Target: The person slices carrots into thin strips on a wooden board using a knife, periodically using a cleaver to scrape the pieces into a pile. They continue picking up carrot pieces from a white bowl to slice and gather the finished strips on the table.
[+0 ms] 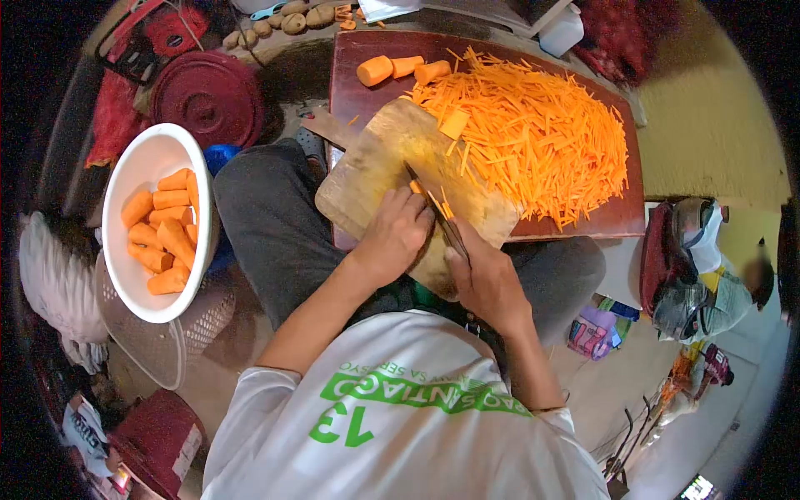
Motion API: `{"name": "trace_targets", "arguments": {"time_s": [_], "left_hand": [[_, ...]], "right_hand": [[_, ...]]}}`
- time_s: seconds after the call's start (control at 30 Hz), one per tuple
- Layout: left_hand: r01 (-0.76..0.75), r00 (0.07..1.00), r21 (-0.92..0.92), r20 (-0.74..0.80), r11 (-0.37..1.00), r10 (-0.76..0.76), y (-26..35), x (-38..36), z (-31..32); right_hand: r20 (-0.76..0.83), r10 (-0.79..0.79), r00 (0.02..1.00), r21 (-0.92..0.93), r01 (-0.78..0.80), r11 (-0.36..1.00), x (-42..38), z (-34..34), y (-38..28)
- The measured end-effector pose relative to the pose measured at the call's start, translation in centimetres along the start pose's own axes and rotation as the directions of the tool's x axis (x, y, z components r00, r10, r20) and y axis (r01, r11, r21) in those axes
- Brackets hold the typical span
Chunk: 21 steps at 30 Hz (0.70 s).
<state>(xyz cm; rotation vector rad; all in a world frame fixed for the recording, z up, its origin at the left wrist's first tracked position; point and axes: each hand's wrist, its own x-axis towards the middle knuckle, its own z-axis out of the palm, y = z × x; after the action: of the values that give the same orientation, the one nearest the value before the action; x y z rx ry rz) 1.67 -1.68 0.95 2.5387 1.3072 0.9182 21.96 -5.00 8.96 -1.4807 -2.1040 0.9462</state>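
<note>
My right hand [490, 279] is wrapped round the handle of a knife [437, 202], whose blade points away from me over a worn wooden cutting board [371, 158]. Beside the blade, the curled fingers of my left hand [397, 235] press down on a piece of carrot that is mostly hidden; a bit of orange shows at the fingertips. A few thin carrot strips [445, 205] lie just right of the blade. A carrot block [454, 124] rests at the board's far right edge, against a large heap of carrot strips [533, 133].
The board overlaps a dark red table [354, 96] with several peeled carrot pieces [375, 70] at its far left. To my left, a white basin [114, 250] holds peeled carrots [175, 242]. Potatoes [293, 22] lie beyond, near a maroon lid [207, 98]. Bags [700, 275] stand at right.
</note>
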Motion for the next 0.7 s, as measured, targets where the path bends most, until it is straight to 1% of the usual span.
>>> {"name": "trace_targets", "arguments": {"time_s": [0.03, 0.13, 0.23, 0.33, 0.43, 0.53, 0.63, 0.7], "left_hand": [[0.007, 1.000, -0.020, 0.012, 1.000, -0.006, -0.1, 0.1, 0.0], [0.013, 1.000, -0.017, 0.017, 1.000, -0.013, 0.0, 0.1, -0.5], [-0.009, 0.999, -0.008, -0.052, 1.000, 0.009, 0.1, 0.1, -0.5], [-0.009, 0.999, -0.017, 0.038, 1.000, 0.010, 0.2, 0.2, -0.9], [-0.052, 0.999, 0.011, 0.016, 0.999, 0.052, 0.3, 0.2, -0.8], [-0.042, 0.998, 0.001, 0.056, 0.999, 0.041, 0.4, 0.3, -1.1], [-0.036, 0.999, 0.001, 0.005, 0.999, 0.036, 0.2, 0.1, -0.3], [-0.029, 1.000, 0.006, 0.004, 1.000, 0.029, 0.3, 0.1, -0.3]], "right_hand": [[-0.040, -0.066, 0.997, 0.012, 0.066, 0.998, 0.3, 0.2, 0.4], [0.066, 0.052, 0.996, 0.082, -0.057, 0.995, -0.4, -1.1, -0.2], [0.055, 0.145, 0.988, 0.086, -0.149, 0.985, -1.6, -1.2, -0.8], [0.140, 0.239, 0.961, 0.062, -0.250, 0.966, -1.9, -1.6, -1.3], [0.202, 0.287, 0.937, -0.010, -0.291, 0.957, -2.6, -2.3, -2.0], [0.115, 0.177, 0.977, 0.006, -0.179, 0.984, -3.5, -2.2, -2.0], [0.121, 0.131, 0.984, 0.060, -0.139, 0.988, -2.3, -1.3, -0.8], [0.073, 0.051, 0.996, 0.034, -0.054, 0.998, -0.7, -0.7, -0.3]]}}
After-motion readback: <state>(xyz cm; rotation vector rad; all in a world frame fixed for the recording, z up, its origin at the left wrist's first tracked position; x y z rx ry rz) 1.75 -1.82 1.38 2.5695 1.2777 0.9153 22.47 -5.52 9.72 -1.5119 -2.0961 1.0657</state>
